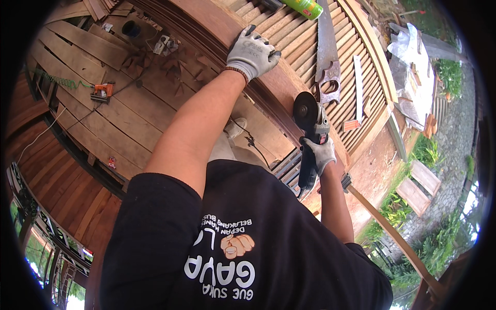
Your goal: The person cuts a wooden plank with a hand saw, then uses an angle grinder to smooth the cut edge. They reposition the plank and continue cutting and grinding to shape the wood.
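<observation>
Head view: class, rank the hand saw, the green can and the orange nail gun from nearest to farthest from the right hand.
From the right hand:
1. Hand saw, just above it on the slats.
2. Green can, farther up at the top edge.
3. Orange nail gun, far left on the planks.

**What the view hides**

The green can (304, 7) is cut off by the top edge. The grinder (310, 139) body is partly hidden under the right hand (321, 153). The saw (326, 57) tip runs out of view. The small orange tool (102, 91) is too small to identify.
</observation>
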A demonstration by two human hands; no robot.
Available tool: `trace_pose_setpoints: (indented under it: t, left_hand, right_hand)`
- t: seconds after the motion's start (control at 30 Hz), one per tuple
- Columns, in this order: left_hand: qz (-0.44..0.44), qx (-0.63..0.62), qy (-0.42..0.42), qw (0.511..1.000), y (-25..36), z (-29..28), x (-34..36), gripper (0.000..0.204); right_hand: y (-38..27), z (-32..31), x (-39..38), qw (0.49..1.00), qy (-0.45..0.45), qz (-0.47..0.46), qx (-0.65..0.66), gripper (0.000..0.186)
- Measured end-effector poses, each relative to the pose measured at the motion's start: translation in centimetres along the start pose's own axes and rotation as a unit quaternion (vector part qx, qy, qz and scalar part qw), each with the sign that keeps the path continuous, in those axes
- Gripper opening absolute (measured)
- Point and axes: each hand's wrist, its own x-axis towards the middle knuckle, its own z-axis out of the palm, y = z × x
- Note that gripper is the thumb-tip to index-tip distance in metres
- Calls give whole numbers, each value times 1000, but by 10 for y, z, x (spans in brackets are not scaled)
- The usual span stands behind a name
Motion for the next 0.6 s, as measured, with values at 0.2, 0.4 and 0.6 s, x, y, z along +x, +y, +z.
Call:
trace_pose_setpoints:
  t: [0.2, 0.4, 0.6]
  left_hand:
    - [4, -1, 12, 1000, -1, 3, 0, 47]
    - [5, -3, 17, 1000, -1, 5, 0, 46]
    - [2, 0, 9, 1000, 0, 1, 0, 45]
  right_hand:
    - [-9, 1, -1, 1000, -5, 8, 19, 37]
    - [-11, 2, 4, 1000, 1, -2, 10, 36]
    - [-2, 1, 16, 1000, -3, 6, 11, 36]
